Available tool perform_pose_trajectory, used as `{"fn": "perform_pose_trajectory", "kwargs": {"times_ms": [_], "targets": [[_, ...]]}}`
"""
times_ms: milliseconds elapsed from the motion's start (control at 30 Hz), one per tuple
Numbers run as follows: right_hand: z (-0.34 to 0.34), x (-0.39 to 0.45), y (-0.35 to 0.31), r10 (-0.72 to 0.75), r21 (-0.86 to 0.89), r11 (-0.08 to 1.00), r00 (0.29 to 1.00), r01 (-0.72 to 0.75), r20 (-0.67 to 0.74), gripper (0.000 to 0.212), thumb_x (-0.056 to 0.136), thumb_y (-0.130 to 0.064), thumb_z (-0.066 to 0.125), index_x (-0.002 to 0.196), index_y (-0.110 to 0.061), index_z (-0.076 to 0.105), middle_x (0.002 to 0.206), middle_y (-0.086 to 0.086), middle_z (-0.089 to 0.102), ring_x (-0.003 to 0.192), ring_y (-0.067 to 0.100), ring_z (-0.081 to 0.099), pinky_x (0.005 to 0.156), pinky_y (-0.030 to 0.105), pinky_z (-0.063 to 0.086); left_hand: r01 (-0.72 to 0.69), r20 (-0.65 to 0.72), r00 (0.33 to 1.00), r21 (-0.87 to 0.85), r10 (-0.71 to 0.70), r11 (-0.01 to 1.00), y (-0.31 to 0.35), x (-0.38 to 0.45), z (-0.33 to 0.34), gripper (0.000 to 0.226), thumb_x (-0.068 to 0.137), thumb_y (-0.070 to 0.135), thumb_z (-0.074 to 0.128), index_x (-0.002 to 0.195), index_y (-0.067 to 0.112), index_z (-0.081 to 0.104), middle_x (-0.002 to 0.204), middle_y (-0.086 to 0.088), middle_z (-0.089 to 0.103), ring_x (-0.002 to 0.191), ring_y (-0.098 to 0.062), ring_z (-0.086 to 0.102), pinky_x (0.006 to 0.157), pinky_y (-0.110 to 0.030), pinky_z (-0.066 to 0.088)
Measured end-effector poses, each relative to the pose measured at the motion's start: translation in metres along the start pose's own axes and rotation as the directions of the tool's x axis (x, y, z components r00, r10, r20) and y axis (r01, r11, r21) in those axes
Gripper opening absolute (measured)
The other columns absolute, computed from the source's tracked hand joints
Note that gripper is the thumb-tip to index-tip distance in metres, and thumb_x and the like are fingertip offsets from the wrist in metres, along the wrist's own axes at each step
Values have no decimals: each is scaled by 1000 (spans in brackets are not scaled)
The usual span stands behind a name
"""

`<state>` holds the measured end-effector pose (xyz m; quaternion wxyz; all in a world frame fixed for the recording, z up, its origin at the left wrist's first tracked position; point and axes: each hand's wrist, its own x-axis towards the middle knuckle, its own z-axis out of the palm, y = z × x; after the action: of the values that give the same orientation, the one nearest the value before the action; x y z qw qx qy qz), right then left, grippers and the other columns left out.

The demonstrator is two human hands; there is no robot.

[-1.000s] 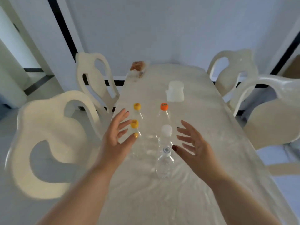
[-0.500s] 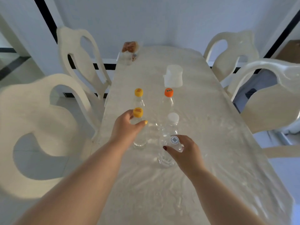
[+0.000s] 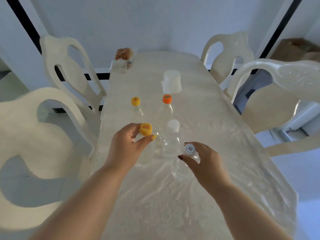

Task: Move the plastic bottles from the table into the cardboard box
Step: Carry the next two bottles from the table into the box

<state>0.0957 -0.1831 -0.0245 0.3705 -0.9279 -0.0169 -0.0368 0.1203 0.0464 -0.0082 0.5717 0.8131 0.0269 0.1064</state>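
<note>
Now both hands hold bottles by the neck on the cream table [image 3: 199,196]. Left hand [image 3: 128,146] curls round the yellow-capped bottle [image 3: 145,129]; right hand [image 3: 202,161] pinches the bottle with the printed white cap [image 3: 190,149]. Between them stands a plain white-capped bottle [image 3: 172,135]. Beyond it stand another yellow-capped one [image 3: 135,104] and an orange-capped one [image 3: 167,104]. Well beyond the table's far right corner sits the cardboard box [image 3: 294,51].

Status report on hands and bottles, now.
Left hand grips yellow-capped bottle at the neck. Right hand grips white-capped bottle. Three more bottles stand behind. Nothing blocking; cardboard box far right.
</note>
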Motion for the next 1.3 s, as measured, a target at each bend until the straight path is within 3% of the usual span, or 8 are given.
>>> {"fn": "perform_pose_trajectory", "kwargs": {"times_ms": [133, 233, 300, 433, 633, 1000, 1167, 1300], "targets": [[-41, -18, 0, -17, 1, 1000, 995, 17, -95, 33, 79, -48, 72, 103, -26, 70, 99, -13, 71, 91, 13, 67, 78, 35, 54, -116, 106, 987, -50, 121, 992, 37, -13, 12, 16, 75, 28, 81, 87, 33, 71, 95, 9, 78, 97, -3, 72, 92, -20, 52], [-78, -34, 9, 1, 29, 1000, 989, 3, -147, 40, 76, -61, 64, 99, -28, 69, 93, -14, 69, 83, 12, 66, 72, 35, 54, -169, 170, 969, -81, 180, 982, 67, -21, 34, 26, 72, 37, 75, 93, 23, 74, 97, 4, 79, 95, -5, 73, 88, -17, 52], [-105, -45, 17, 3, 56, 998, 981, 8, -196, 51, 71, -70, 55, 96, -28, 69, 90, -14, 69, 79, 12, 66, 69, 38, 55, -183, 213, 955, -128, 207, 975, 88, -25, 55, 31, 71, 38, 74, 94, 18, 74, 96, 3, 79, 94, -3, 73, 89, -16, 52], [-162, -66, 51, 16, 52, 999, 960, -2, -279, 48, 73, -73, 55, 89, -30, 68, 81, -10, 69, 75, 15, 66, 66, 43, 55, -235, 282, 918, -182, 279, 955, 130, -39, 111, 31, 71, 34, 73, 95, 15, 73, 97, 4, 77, 90, 5, 71, 85, -8, 48], [-269, -104, 130, 43, 7, 999, 930, -44, -366, 51, 71, -74, 55, 87, -27, 69, 83, -5, 73, 80, 19, 69, 68, 45, 57, -290, 329, 871, -253, 364, 923, 191, -76, 229, 28, 72, 34, 74, 95, 19, 72, 99, 7, 77, 98, 2, 71, 92, -12, 50], [-469, -153, 283, 200, 54, 979, 863, -198, -464, 32, 67, -59, 66, 85, -34, 72, 84, -14, 73, 91, 6, 67, 78, 41, 56, -250, 428, 825, -311, 369, 917, 291, -152, 464, 36, 72, 40, 74, 101, 19, 75, 98, 9, 79, 98, 1, 72, 88, -10, 50], [-536, -145, 344, 245, 64, 966, 816, -249, -524, 33, 68, -59, 66, 89, -34, 72, 88, -12, 74, 92, 9, 68, 78, 39, 55, -262, 489, 779, -314, 392, 912, 329, -146, 552, 33, 65, 48, 76, 96, 37, 73, 96, 25, 77, 96, 4, 72, 87, -11, 52], [-578, -116, 393, 270, 68, 957, 781, -282, -563, 37, 67, -61, 64, 91, -34, 73, 88, -12, 75, 91, 8, 69, 78, 39, 56, -265, 514, 753, -333, 410, 905, 349, -122, 622, 29, 66, 42, 77, 93, 38, 72, 89, 31, 75, 92, 7, 72, 82, -6, 51]]}}
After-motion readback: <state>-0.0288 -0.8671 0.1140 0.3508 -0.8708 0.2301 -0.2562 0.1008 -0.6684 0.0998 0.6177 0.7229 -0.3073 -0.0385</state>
